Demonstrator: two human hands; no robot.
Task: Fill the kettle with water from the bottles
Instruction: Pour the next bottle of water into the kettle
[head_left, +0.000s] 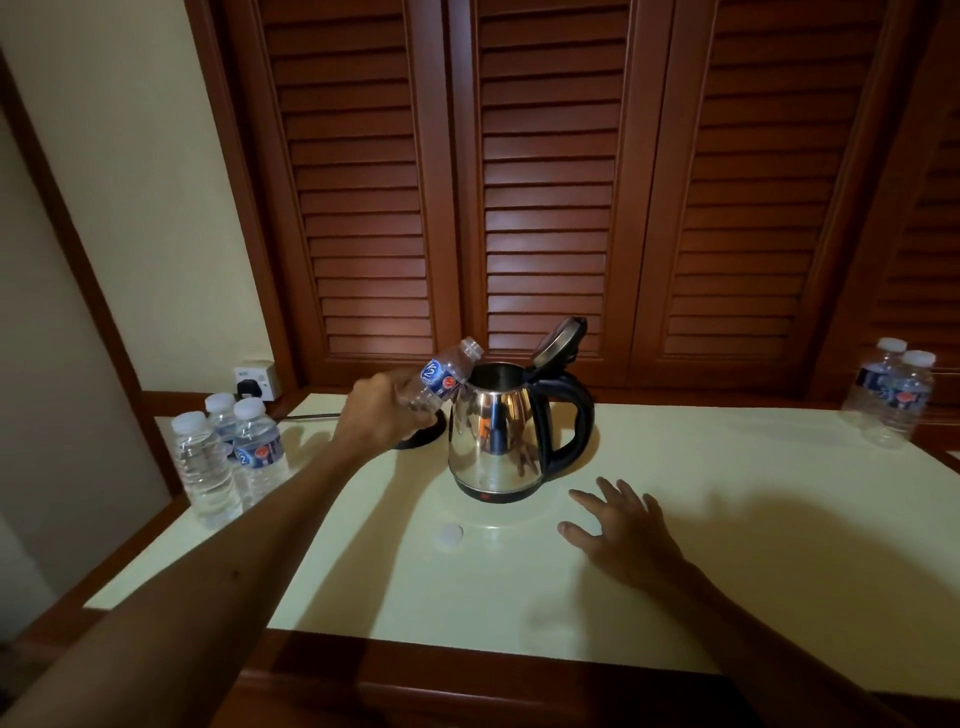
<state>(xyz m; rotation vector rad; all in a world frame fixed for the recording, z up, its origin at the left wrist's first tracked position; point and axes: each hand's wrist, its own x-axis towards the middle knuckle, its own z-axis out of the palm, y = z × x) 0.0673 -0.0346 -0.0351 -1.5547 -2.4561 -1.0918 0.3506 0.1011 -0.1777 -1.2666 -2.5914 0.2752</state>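
Gripping the uncapped bottle (441, 379) in your left hand (379, 415), fingers wrapped round its body, you have its neck angled up beside the open kettle (496, 431) on the tabletop (727, 519). Bring the mouth over the rim before tipping; your right hand (623, 530), fingers spread and empty, could steady the handle.

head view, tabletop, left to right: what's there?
three capped bottles → left hand holding the uncapped bottle → kettle, lid up → right hand → two capped bottles
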